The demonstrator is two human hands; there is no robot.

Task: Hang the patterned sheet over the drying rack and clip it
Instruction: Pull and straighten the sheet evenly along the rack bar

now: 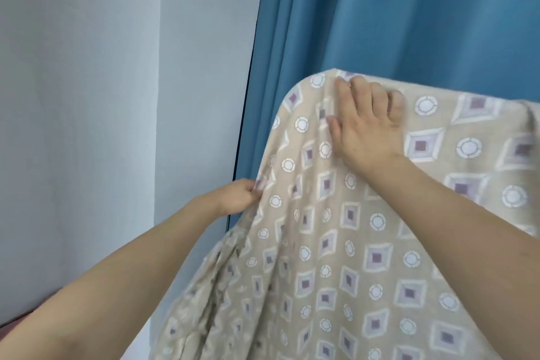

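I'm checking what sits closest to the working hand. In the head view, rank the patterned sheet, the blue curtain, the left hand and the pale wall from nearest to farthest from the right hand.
1. Patterned sheet: under the right hand, touching.
2. Blue curtain: just behind, above.
3. Left hand: lower left, gripping the sheet's edge.
4. Pale wall: far left.

Beige patterned sheet [365, 242] with diamonds and circles, draped over a hidden support, left edge bunched
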